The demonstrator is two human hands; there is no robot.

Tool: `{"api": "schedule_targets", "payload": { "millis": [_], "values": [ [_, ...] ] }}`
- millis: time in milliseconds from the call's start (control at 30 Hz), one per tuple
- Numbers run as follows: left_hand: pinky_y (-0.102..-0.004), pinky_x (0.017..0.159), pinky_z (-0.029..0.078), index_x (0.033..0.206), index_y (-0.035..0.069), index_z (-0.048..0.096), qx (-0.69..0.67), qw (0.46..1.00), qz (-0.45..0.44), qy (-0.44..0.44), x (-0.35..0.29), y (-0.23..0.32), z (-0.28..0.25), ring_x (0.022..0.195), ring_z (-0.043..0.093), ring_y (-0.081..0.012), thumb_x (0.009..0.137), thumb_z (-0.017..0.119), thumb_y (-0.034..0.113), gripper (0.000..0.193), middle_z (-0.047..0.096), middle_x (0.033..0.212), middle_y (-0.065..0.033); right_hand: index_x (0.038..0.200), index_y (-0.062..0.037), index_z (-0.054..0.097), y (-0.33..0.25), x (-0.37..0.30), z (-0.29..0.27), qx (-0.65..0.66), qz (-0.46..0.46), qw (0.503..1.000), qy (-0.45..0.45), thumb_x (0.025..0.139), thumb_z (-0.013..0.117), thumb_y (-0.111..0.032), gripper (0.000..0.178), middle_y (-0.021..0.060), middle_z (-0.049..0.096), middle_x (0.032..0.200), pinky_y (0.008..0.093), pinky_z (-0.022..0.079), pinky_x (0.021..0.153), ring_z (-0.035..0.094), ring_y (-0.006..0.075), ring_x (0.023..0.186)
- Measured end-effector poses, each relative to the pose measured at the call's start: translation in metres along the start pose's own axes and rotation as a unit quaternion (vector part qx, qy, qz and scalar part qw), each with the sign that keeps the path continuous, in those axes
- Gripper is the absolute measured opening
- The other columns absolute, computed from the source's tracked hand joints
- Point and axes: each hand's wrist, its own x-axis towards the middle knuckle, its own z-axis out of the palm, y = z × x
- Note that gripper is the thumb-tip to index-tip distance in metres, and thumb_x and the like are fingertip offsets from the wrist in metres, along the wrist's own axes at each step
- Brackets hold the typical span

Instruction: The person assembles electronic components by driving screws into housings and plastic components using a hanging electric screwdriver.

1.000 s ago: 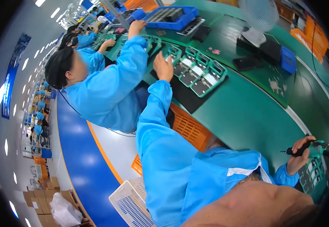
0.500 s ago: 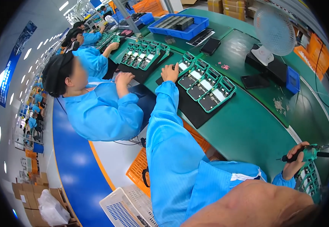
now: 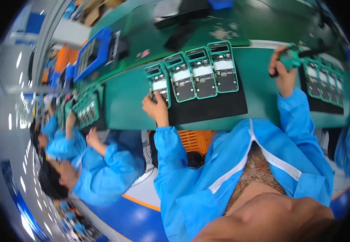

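Green-framed devices (image 3: 201, 71) with circuit boards, white strips and dark lower halves lie in a row on a black mat (image 3: 215, 109). My left hand (image 3: 156, 108) grips the lower end of the leftmost green-framed device (image 3: 158, 84), which sits slightly apart from its neighbours. Its fingers are closed around that end, partly covering it. To the right, above the table, my right hand (image 3: 284, 74) is wrapped around a green and black electric screwdriver (image 3: 291, 58). The screwdriver's tip is blurred. More green-framed devices (image 3: 323, 80) lie beyond it on a second dark mat.
Co-workers in blue sit along the left, the nearest with a hand (image 3: 96, 141) raised near more devices (image 3: 87, 111). A blue tray (image 3: 104, 48), small pink pieces (image 3: 143, 53), a black pad (image 3: 179, 36) and scattered pale bits (image 3: 224, 31) are on the table. An orange crate (image 3: 193, 141) is underneath.
My view has swung right, bringing both forearms and the right-hand mat into sight. My left hand stays at the leftmost device, and the right hand still holds the screwdriver, now raised over the table.
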Motion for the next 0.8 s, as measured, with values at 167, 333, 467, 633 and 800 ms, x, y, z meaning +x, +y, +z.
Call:
{"api": "schedule_targets", "payload": {
  "millis": [167,333,467,633,800],
  "values": [
    [-0.0435,0.083,0.037,0.1,-0.003,0.054,-0.092,0.994,0.039,-0.05,0.005,-0.004,0.005,0.093,0.047,-0.0355,0.084,0.06,0.031,0.038,0.052,0.095,-0.019,0.107,-0.0027,0.045,-0.003,-0.011,0.061,-0.072,-0.045,0.995,0.052,0.082,0.054,-0.013,0.029,0.0045,0.049,0.07,0.0238,0.037,0.05,0.045,0.0108,0.054],
    [-0.0428,0.079,0.036,0.101,-0.005,0.052,-0.14,0.981,0.098,-0.095,0.022,-0.002,-0.004,0.088,0.045,-0.0332,0.085,0.061,0.031,0.04,0.049,0.093,-0.0181,0.108,-0.0018,0.047,-0.019,-0.024,0.108,-0.1,-0.083,0.985,0.114,0.081,0.05,-0.007,0.027,0.0041,0.048,0.068,0.0248,0.037,0.051,0.044,0.0112,0.055],
    [-0.0414,0.078,0.038,0.101,-0.005,0.052,-0.149,0.973,0.121,-0.125,0.037,-0.018,-0.013,0.086,0.047,-0.0317,0.087,0.059,0.03,0.038,0.05,0.092,-0.0179,0.109,-0.0001,0.049,-0.006,-0.037,0.13,-0.036,-0.099,0.988,0.112,0.079,0.055,-0.001,0.031,0.0045,0.053,0.073,0.0228,0.039,0.052,0.048,0.01,0.057],
    [-0.0341,0.071,0.044,0.101,-0.002,0.056,-0.184,0.95,0.149,-0.202,0.094,0.002,-0.033,0.079,0.055,-0.0242,0.089,0.057,0.024,0.029,0.057,0.088,-0.014,0.109,-0.0011,0.047,-0.018,-0.038,0.139,-0.001,-0.128,0.988,0.083,0.074,0.052,-0.005,0.035,0.0053,0.05,0.067,0.0234,0.038,0.051,0.044,0.011,0.055],
    [-0.0313,0.063,0.048,0.099,0.0,0.061,-0.282,0.87,0.27,-0.3,0.163,0.077,-0.007,0.068,0.06,-0.021,0.085,0.06,0.012,0.019,0.063,0.085,-0.0124,0.11,-0.002,0.045,-0.02,-0.024,0.15,0.101,-0.126,0.986,0.029,0.074,0.051,-0.009,0.037,0.0063,0.049,0.068,0.0244,0.039,0.049,0.042,0.0116,0.053]
  ]
}}
